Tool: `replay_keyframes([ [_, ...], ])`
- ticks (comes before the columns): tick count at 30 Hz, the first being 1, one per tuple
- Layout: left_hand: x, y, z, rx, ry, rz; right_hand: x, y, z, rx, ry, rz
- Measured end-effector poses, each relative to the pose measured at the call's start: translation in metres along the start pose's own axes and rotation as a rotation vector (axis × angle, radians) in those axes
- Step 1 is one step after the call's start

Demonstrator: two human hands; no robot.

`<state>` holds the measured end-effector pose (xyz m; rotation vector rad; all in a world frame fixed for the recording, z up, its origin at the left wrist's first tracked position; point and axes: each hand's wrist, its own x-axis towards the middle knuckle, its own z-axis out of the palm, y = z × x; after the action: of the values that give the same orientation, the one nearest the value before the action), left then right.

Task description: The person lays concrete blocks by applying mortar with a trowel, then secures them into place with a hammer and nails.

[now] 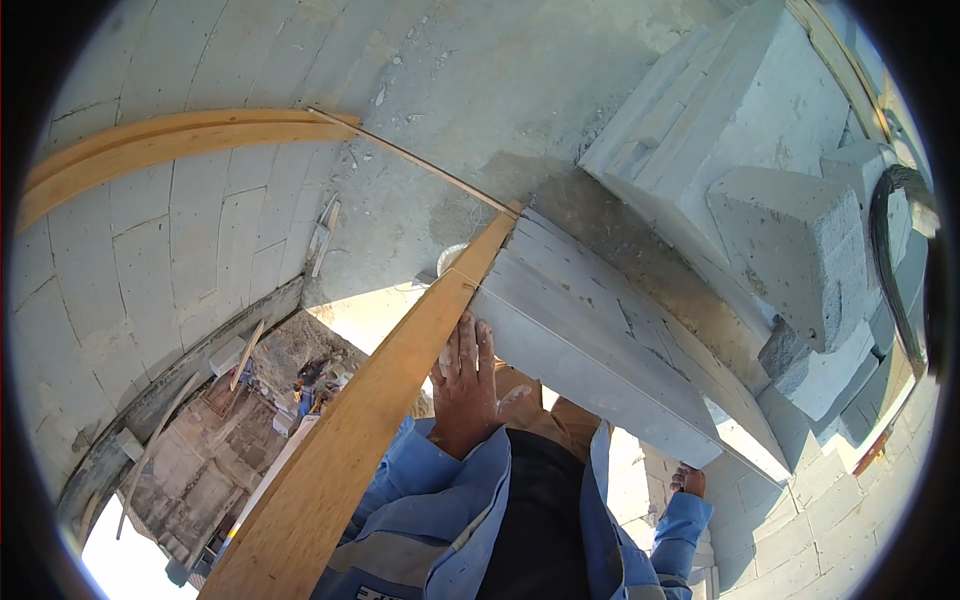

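Observation:
A long pale grey concrete block lies along the top of a block wall in front of my body. My left hand rests against the near side of its left end, fingers stretched out beside a yellow wooden board. At the block's right near corner, my right hand has its fingers bent against the edge; its palm side is hidden. A thin string is looped around the board close to the block's left end.
Stacked concrete blocks stand at the right, with a dark cable loop beside them. Another wooden board runs along the left block wall. A lower level with debris shows through an opening at the lower left.

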<state>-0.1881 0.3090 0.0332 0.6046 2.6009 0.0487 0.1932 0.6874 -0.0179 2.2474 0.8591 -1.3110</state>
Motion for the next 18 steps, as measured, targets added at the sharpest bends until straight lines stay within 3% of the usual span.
replay_keyframes([
  [10, 0.003, 0.002, -0.006, -0.041, -0.042, -0.022, 0.016, 0.010, -0.003, 0.018, -0.030, -0.008],
  [18, 0.002, 0.004, -0.029, -0.052, -0.065, 0.021, -0.007, 0.049, 0.011, 0.435, 0.258, -0.249],
])
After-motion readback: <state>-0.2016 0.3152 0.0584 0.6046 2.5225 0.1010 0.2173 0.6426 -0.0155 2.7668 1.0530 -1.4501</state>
